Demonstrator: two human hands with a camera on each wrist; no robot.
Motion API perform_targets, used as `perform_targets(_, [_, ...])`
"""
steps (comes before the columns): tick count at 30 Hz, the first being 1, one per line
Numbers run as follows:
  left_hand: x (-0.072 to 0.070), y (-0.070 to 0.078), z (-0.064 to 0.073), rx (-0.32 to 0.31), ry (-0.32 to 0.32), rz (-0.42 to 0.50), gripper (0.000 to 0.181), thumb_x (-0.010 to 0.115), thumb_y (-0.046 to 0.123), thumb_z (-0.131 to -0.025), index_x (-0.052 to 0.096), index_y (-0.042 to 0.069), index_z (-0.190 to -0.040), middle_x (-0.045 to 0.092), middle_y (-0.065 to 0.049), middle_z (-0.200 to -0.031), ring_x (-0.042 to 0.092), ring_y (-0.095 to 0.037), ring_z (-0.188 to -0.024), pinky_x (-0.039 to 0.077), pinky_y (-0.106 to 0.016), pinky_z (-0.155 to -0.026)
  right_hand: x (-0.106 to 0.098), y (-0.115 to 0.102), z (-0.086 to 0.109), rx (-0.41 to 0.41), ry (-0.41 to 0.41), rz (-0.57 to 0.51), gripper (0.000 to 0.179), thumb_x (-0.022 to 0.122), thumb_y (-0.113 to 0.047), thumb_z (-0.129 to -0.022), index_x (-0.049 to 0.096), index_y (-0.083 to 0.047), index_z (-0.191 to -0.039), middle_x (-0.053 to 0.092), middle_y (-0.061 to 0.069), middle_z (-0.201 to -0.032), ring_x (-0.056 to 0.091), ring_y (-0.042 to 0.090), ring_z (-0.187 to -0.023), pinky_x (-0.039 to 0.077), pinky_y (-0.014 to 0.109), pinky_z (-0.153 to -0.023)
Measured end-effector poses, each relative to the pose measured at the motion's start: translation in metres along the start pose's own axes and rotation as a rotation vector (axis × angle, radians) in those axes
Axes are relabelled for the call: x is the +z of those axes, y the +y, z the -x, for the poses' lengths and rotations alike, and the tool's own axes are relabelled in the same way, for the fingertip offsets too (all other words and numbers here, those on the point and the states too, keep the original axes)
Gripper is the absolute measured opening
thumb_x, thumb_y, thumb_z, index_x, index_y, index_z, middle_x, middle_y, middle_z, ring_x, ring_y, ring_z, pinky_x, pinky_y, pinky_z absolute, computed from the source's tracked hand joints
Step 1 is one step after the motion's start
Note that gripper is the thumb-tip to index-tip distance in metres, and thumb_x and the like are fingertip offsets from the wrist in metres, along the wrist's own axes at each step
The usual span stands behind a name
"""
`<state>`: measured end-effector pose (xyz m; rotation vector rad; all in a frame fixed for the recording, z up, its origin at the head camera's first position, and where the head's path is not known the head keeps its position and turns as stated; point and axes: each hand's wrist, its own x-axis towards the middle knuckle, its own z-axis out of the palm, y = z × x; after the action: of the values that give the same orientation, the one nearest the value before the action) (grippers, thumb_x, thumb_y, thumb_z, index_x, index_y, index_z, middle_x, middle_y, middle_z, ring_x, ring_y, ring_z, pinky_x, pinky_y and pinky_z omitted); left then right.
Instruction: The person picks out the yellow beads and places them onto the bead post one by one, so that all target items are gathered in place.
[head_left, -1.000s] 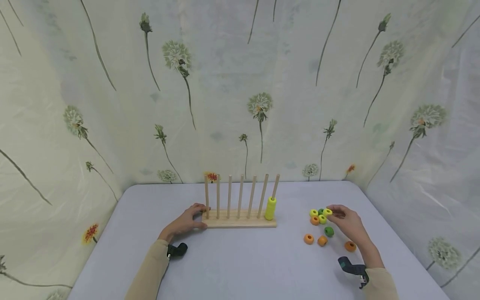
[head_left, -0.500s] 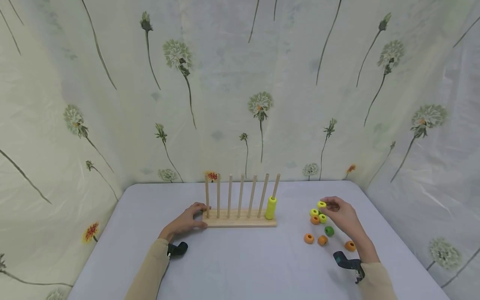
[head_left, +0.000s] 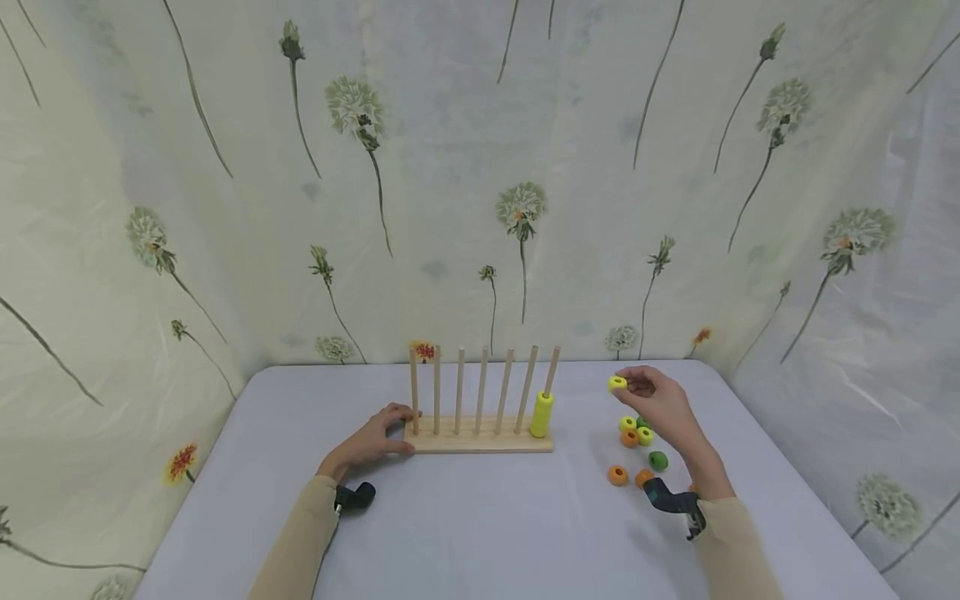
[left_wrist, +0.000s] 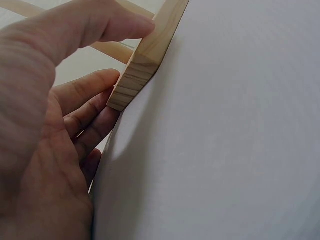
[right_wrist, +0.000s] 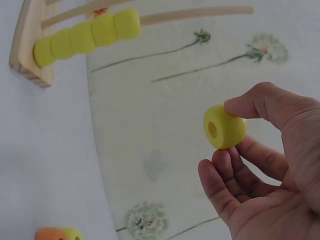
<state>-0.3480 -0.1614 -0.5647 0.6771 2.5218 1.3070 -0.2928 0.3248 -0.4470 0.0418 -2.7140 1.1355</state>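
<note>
My right hand [head_left: 663, 408] pinches a yellow bead [right_wrist: 231, 131] between thumb and fingers, raised above the loose beads. The bead's hole shows in the right wrist view. To the left stands a wooden peg rack [head_left: 480, 447] with several upright pegs. A stack of yellow beads [head_left: 541, 415] fills the lower part of its rightmost peg; the other pegs are bare. My left hand [head_left: 367, 442] grips the left end of the rack's base [left_wrist: 145, 62], thumb on the front side and fingers at the back.
Right of the rack lie loose beads: a yellow one [head_left: 627, 424] clustered with others, a green bead [head_left: 657, 460] and an orange bead [head_left: 617, 476] nearer the front. Another orange bead is partly covered by the right wrist's camera [head_left: 670, 498]. A flowered curtain [head_left: 450, 208] hangs behind the table.
My right hand has lifted the yellow bead from the cluster and carried it up and to the left. The left hand and the rack have stayed in place.
</note>
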Motion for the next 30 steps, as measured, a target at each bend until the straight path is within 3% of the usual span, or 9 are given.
perform_targets(3, [0.001,0.000,0.000,-0.005,0.006,0.002,0.066,0.079,0.027,-0.077,0.054,0.012,-0.136,0.043,-0.011,-0.141,0.032,-0.035,-0.138,0.023,-0.061,-0.111,0.001,-0.013,-0.004,-0.022,0.003,-0.017,0.046,0.066,-0.039,-0.089,0.059,-0.008,-0.123,0.062,0.011,-0.112,0.060,0.024,-0.101,0.050,0.018,-0.078])
perform_targets(9, [0.001,-0.001,-0.001,0.002,0.011,-0.004,0.064,0.079,0.027,-0.076,0.055,0.012,-0.134,0.044,-0.011,-0.141,0.033,-0.035,-0.137,0.024,-0.061,-0.111,0.004,-0.036,-0.012,-0.054,0.007,-0.029,0.045,0.065,-0.038,-0.090,0.058,-0.010,-0.124,0.061,0.010,-0.113,0.059,0.024,-0.102,0.053,0.030,-0.083])
perform_targets(20, [0.002,0.000,0.000,-0.027,0.011,0.003,0.066,0.079,0.028,-0.076,0.054,0.014,-0.136,0.043,-0.009,-0.141,0.031,-0.034,-0.139,0.022,-0.060,-0.112,0.008,-0.057,-0.021,-0.154,0.017,-0.077,0.044,0.065,-0.039,-0.090,0.060,-0.010,-0.123,0.061,0.009,-0.116,0.058,0.021,-0.104,0.048,0.013,-0.081])
perform_targets(30, [0.002,0.001,0.000,-0.053,0.025,0.013,0.066,0.080,0.028,-0.075,0.056,0.014,-0.135,0.042,-0.010,-0.143,0.031,-0.035,-0.140,0.022,-0.059,-0.113,0.011,-0.082,-0.024,-0.237,0.027,-0.135,0.041,0.066,-0.035,-0.091,0.061,-0.010,-0.123,0.060,0.008,-0.116,0.056,0.018,-0.101,0.045,0.007,-0.080])
